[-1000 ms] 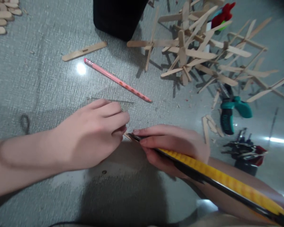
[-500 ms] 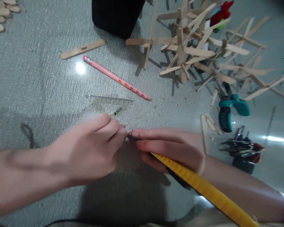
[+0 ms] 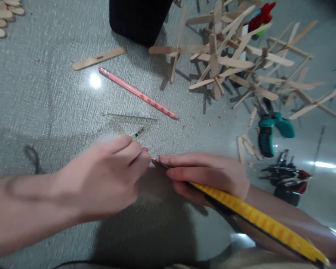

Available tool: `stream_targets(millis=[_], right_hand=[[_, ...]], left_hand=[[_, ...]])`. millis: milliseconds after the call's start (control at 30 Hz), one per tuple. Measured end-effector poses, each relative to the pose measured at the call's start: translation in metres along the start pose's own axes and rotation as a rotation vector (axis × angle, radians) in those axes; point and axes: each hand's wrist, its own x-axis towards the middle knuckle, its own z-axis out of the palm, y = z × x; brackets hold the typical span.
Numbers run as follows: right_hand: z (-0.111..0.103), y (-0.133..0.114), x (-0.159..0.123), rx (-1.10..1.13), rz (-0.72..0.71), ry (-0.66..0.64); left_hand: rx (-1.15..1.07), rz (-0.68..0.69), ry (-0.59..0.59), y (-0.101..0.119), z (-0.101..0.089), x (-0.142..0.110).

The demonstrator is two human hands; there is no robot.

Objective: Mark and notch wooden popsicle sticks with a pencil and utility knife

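My left hand [image 3: 112, 172] is closed in a pinch around a wooden craft stick, mostly hidden by the fingers; just a small tan tip [image 3: 152, 160] shows at the fingertips. Wrapped in my right hand [image 3: 205, 173] is a yellow and black utility knife [image 3: 257, 218], its dark blade end pointing left against that tip. The knife's long handle slants down to the lower right. Just beyond my left knuckles lies a clear set square [image 3: 131, 118], partly covered by the hand. A pink pencil [image 3: 137, 91] lies farther off, near a craft stick with a slot [image 3: 99, 58].
Slotted-together craft sticks [image 3: 226, 59] pile up at the upper right. Teal-handled pliers [image 3: 268, 130], loose stick pieces [image 3: 248, 145] and a cluster of small tools [image 3: 288, 177] lie at right. A black container [image 3: 140, 18] stands at the top; more sticks [image 3: 0, 18] lie upper left.
My right hand has shifted slightly right and down with the utility knife, and more of the blade end shows. My left hand stays in place.
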Motion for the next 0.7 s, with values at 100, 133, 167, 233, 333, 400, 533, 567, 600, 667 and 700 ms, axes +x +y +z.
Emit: stream_targets(millis=[100,133,167,233,333,400,533,567,600,667,700], right_hand=[[0.000,0.000,0.004,-0.005,-0.035,-0.043],[-0.001,0.001,0.006,-0.021,-0.075,-0.057],[-0.002,0.001,0.008,-0.047,-0.119,-0.075],[-0.004,0.002,0.012,-0.100,-0.205,-0.108],[-0.006,0.003,0.016,-0.133,-0.254,-0.122],[-0.006,0.003,0.017,-0.141,-0.255,-0.118],[-0.005,0.003,0.015,-0.151,-0.264,-0.136],[-0.005,0.003,0.015,-0.156,-0.261,-0.138],[-0.005,0.003,0.014,-0.163,-0.254,-0.133],[-0.005,0.003,0.013,-0.177,-0.245,-0.126],[-0.005,0.003,0.013,-0.179,-0.248,-0.125]], left_hand=[[0.004,0.012,-0.012,0.001,0.001,0.000],[0.004,0.013,-0.010,0.001,0.001,0.000],[0.001,0.014,-0.007,0.001,0.001,0.000],[-0.006,0.012,0.008,0.002,0.001,0.000],[-0.005,0.000,0.008,0.003,0.001,-0.001],[-0.001,-0.003,0.001,0.004,0.002,-0.002],[-0.004,0.002,0.005,0.004,0.002,-0.003],[-0.006,0.005,0.005,0.003,0.002,-0.002],[-0.007,0.008,0.008,0.003,0.002,-0.002],[-0.006,0.009,0.010,0.002,0.001,-0.001],[-0.007,0.009,0.012,0.002,0.001,0.000]])
